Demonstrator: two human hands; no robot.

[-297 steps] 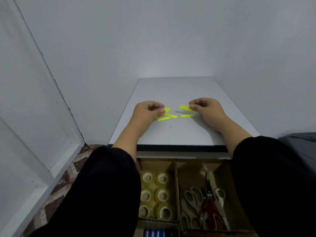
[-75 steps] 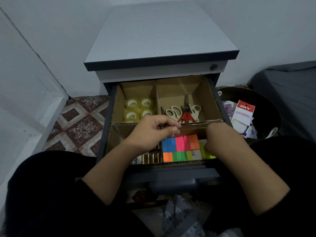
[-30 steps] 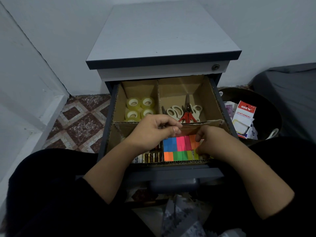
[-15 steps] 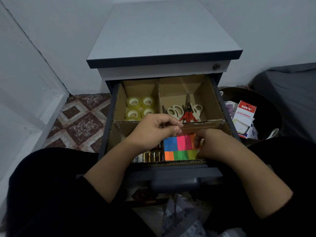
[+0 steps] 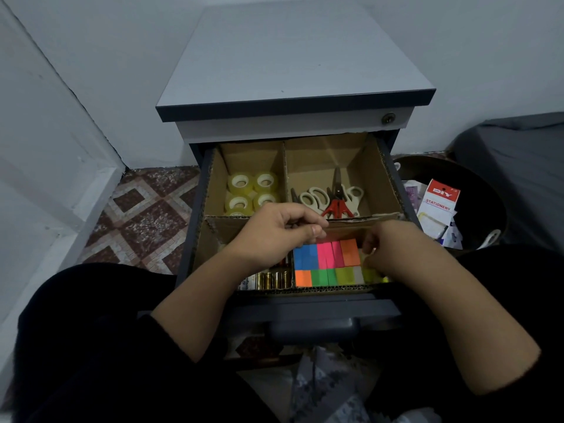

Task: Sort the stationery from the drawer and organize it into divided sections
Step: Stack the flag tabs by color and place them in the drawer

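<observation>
The open drawer (image 5: 393, 166) holds a cardboard divider (image 5: 360, 219) with four sections. Tape rolls (image 5: 253, 190) fill the back left, scissors (image 5: 332, 199) the back right, batteries (image 5: 271, 279) the front left. Coloured sticky strips (image 5: 323, 264) lie in rows in the front right. My left hand (image 5: 280, 236) hovers over the divider's crossing with curled fingers and thumb on forefinger; nothing shows in it. My right hand (image 5: 393, 251) reaches into the front right section, its curled fingertips pinching at the yellow strips (image 5: 370, 274) at the right end.
The grey cabinet top (image 5: 293, 56) is bare. A dark round bin (image 5: 457, 209) with a red-and-white stationery packet (image 5: 439, 196) stands to the right of the drawer. White walls close in on the left and behind. Patterned floor tiles (image 5: 146, 215) show at the left.
The yellow strips left the cabinet top for the drawer. Over the last second my right hand shifted slightly right, uncovering more orange and yellow strips. My left hand has stayed put.
</observation>
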